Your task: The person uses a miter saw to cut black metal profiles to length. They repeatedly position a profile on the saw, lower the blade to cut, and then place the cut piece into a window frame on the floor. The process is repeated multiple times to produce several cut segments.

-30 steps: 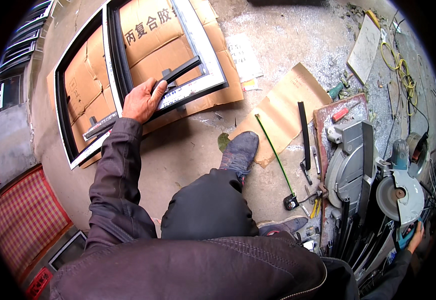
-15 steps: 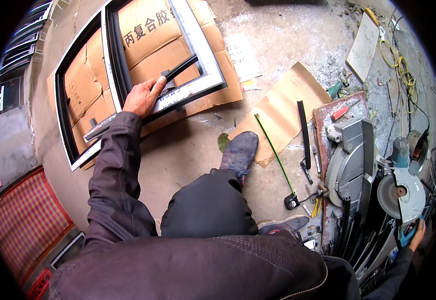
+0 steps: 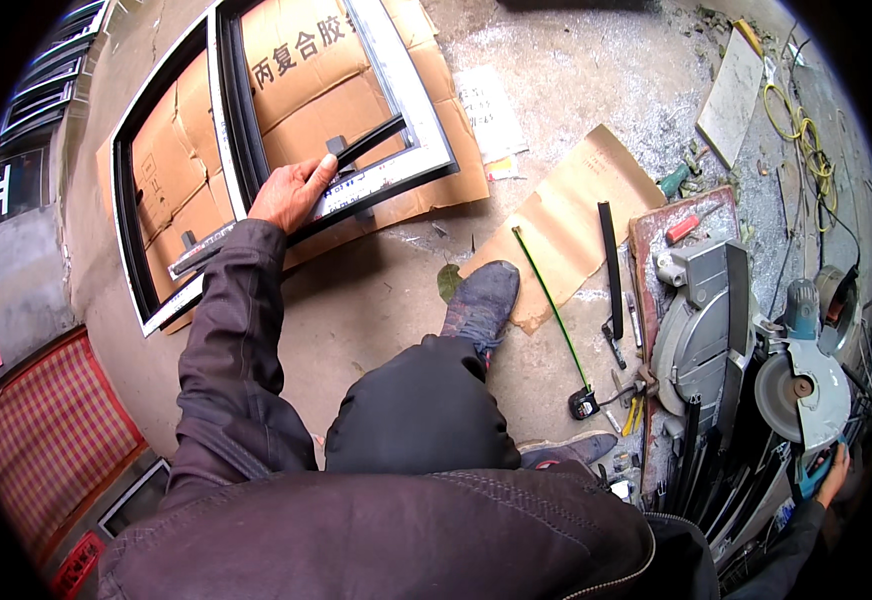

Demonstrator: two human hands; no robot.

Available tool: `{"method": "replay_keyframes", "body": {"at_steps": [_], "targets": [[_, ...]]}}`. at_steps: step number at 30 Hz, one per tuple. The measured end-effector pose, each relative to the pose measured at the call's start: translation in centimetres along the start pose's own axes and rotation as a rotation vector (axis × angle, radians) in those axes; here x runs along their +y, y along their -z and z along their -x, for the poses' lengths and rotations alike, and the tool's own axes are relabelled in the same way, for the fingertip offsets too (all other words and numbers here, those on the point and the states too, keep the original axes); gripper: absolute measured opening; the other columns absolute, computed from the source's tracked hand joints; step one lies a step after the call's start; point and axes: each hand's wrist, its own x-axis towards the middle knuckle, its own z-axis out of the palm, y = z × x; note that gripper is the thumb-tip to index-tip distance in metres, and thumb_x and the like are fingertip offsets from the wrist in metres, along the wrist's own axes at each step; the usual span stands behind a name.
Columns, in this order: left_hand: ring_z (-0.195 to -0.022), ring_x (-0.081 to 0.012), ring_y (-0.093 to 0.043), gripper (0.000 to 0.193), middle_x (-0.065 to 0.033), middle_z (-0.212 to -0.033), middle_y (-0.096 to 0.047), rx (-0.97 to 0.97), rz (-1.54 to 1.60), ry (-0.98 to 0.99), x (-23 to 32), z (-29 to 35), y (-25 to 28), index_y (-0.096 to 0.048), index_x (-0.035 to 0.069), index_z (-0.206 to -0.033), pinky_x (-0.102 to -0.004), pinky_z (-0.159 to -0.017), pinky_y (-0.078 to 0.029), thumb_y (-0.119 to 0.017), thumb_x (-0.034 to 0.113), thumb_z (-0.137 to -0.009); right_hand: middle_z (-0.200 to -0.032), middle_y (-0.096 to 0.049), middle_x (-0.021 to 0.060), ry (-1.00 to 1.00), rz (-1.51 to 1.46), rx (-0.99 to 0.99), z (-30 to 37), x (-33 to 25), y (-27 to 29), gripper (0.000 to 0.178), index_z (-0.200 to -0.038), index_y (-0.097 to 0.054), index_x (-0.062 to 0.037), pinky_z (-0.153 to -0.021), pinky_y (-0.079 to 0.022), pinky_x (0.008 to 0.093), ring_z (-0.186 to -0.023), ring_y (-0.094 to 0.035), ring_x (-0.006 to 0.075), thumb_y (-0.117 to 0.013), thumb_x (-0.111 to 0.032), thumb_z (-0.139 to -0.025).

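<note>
My left hand [image 3: 291, 192] is closed around a long black profile strip [image 3: 374, 138], fingers over it and thumb along the top. The strip lies slantwise over the near side of a black-and-white window frame [image 3: 401, 165]. That frame has a middle bar and rests on flattened brown cardboard [image 3: 291, 85]. Far to the right, my right hand [image 3: 834, 475] is wrapped around the teal handle of a mitre saw [image 3: 824, 395], its round blade [image 3: 778, 395] raised and showing. The saw's grey base [image 3: 696, 335] sits beside it, and part of my right hand is hidden by the handle.
An extended tape measure [image 3: 583, 403] and a short black profile [image 3: 609, 270] lie near a brown paper sheet [image 3: 571, 220]. A red-handled screwdriver [image 3: 683, 229] rests on a worn board [image 3: 646, 235]. Several dark profiles [image 3: 736, 500] crowd below the saw; a yellow cable [image 3: 806, 140] coils beyond.
</note>
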Motion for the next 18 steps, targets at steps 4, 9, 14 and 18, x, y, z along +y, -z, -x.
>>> {"method": "replay_keyframes", "body": {"at_steps": [4,9,14,18], "targets": [[-0.086,-0.0382,-0.067,0.071,-0.0241,-0.089,-0.069,-0.033,0.021,0.034,-1.3,-0.6,0.0,-0.069,0.001,-0.112,-0.0441,-0.083,-0.05,-0.039,0.065,-0.106,-0.087,-0.061,0.0015,-0.005,-0.027,-0.013,0.0,-0.2,-0.4,0.05,-0.135,-0.057,-0.0124,-0.053,-0.045,0.0238,-0.059,-0.056,0.0108,-0.069,-0.046,-0.099],[-0.089,-0.0384,-0.068,0.066,-0.0242,-0.092,-0.07,0.075,-0.086,0.017,0.1,0.2,-0.7,-0.068,0.002,-0.117,-0.0411,-0.084,-0.051,-0.039,0.06,-0.108,-0.087,-0.06,0.0008,-0.018,-0.05,-0.008,0.1,-0.4,-0.3,0.048,-0.133,-0.058,-0.0128,-0.052,-0.044,0.0239,-0.059,-0.055,0.0101,-0.069,-0.045,-0.099],[-0.097,-0.0413,-0.071,0.071,-0.0235,-0.096,-0.074,-0.004,0.047,0.108,0.0,0.2,-0.2,-0.074,0.007,-0.115,-0.0462,-0.086,-0.053,-0.042,0.069,-0.103,-0.085,-0.06,0.0002,-0.034,-0.076,-0.042,-0.3,-1.0,-0.5,0.046,-0.132,-0.059,-0.0136,-0.052,-0.043,0.0237,-0.059,-0.054,0.0093,-0.069,-0.045,-0.099],[-0.098,-0.04,-0.07,0.067,-0.023,-0.1,-0.074,0.111,-0.124,0.102,1.4,1.0,-0.3,-0.071,0.005,-0.12,-0.0437,-0.086,-0.053,-0.044,0.065,-0.104,-0.1,-0.064,0.0025,-0.036,0.025,-0.038,-0.5,-0.4,-0.4,0.051,-0.135,-0.061,-0.0098,-0.059,-0.046,0.0236,-0.067,-0.056,0.0096,-0.07,-0.045,-0.099]]}}
